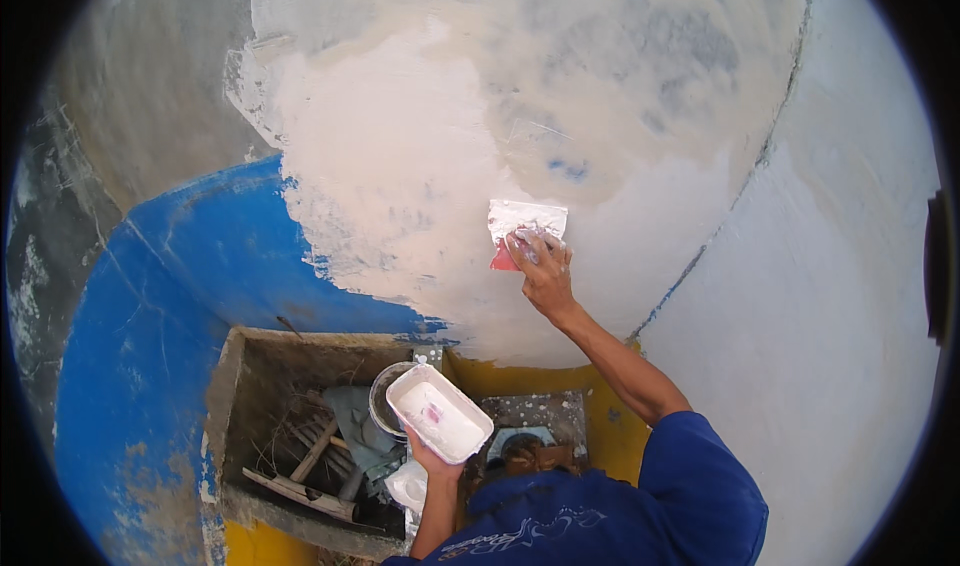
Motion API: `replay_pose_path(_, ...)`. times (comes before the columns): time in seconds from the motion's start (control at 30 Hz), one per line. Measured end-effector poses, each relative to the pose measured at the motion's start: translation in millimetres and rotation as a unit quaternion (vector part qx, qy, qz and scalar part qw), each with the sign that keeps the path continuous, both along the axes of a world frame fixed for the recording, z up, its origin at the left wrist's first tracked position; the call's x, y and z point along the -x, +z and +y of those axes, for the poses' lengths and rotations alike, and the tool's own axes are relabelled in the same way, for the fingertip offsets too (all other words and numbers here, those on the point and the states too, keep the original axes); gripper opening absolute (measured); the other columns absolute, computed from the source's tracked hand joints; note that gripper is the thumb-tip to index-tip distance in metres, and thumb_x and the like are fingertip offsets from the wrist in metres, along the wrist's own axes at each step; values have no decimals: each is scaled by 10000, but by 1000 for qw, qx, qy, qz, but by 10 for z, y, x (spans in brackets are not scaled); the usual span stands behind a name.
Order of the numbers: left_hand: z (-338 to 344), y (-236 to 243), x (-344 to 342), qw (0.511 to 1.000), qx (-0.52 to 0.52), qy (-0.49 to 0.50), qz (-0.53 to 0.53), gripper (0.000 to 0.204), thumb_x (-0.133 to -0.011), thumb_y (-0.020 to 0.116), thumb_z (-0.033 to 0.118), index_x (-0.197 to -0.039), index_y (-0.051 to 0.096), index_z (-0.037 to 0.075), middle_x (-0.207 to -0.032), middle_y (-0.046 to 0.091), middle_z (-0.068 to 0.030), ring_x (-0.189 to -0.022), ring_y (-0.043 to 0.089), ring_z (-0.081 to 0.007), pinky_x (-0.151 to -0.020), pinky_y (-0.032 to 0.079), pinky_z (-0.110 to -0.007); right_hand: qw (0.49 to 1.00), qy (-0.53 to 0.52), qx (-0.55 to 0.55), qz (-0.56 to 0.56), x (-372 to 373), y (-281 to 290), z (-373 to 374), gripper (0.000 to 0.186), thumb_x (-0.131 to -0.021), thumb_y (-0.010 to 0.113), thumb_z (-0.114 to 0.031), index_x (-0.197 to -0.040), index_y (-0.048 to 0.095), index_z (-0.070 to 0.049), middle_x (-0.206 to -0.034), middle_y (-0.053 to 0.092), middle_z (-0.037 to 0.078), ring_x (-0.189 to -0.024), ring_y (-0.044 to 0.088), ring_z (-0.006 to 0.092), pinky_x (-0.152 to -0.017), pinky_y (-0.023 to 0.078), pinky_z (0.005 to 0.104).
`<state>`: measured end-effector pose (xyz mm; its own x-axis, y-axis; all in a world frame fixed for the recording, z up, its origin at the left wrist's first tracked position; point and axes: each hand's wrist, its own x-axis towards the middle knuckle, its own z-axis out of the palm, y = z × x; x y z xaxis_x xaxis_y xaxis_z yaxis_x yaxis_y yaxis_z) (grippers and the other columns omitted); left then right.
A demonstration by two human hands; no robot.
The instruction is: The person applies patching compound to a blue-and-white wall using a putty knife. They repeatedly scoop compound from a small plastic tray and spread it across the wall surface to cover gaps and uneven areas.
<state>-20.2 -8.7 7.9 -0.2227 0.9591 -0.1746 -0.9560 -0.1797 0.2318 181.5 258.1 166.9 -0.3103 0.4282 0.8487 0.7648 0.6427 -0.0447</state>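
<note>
Left hand (pixel 432 460) grips tub (pixel 463 398); a tilt could spill paste (pixel 452 421). Right hand (pixel 546 274) grips scraper (pixel 524 218); uneven pressure could score wall (pixel 400 156).

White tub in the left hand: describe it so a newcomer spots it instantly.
Find the concrete trough below the blue wall patch. Near its right end, the left hand holds the white tub, partly covering a round bucket. Unlike that bucket, the tub is rectangular with rounded corners, with a pinkish spot in its white contents.
</note>
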Motion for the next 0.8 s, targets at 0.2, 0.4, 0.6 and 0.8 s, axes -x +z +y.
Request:
replay_pose_path(0.2,-15,46,5,1000,-23,19,6,712,-981,412,639,-1519,373,175,-1464,491,-90,-1315,507,-356,-1081,419,-588,993,75,-79,48,-374,853,-322,605,-678,560,134,-1216,710,-96,-1214,674,79,-1106,591,303,-940,444,422)
replay_pose_path(0.4,-30,54,-114,1000,-2,0,-20,726,-974,433,639,-1524,366,169,-1469,484,-88,-1323,497,-362,-1089,408,-603,977,-26,-206,43,-648,2071,-63,643,-658,571,150,-1225,715,-117,-1259,660,66,-1123,581,301,-933,432,424)
replay_pose_path(0.6,11,168,-206,1000,-28,9,9,717,-981,440,617,-1531,352,166,-1475,479,-84,-1328,496,-353,-1090,412,-600,980,-62,-180,-56,-262,2058,25,648,-702,592,114,-1290,662,-150,-1289,643,54,-1124,587,297,-880,452,427)
replay_pose_path(0.8,13,82,-248,999,-32,18,0,721,-977,444,621,-1536,343,177,-1481,479,-88,-1323,506,-359,-1089,414,-604,990,27,-81,-112,-16,1230,-139,648,-695,591,111,-1304,647,-105,-1311,642,84,-1107,577,336,-876,457,456)
